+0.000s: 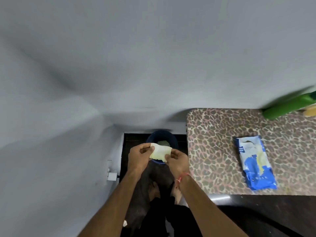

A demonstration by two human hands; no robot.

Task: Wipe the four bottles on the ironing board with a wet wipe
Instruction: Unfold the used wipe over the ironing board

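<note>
A pale yellowish wet wipe (160,151) is stretched between both hands over a dark blue bin (162,136) on the floor. My left hand (140,155) pinches its left edge and my right hand (177,161) pinches its right lower corner. To the right stands the leopard-print ironing board (213,151). A blue and white wet wipe pack (254,161) lies flat on it. At the far right edge a green bottle (289,105) shows, blurred and partly cut off. Other bottles are out of view.
Grey walls meet in a corner beyond the bin. A white plug or adapter (112,176) sits low on the left wall. The floor is dark. The bin holds some crumpled pale material. A yellowish object (310,112) peeks in beside the green bottle.
</note>
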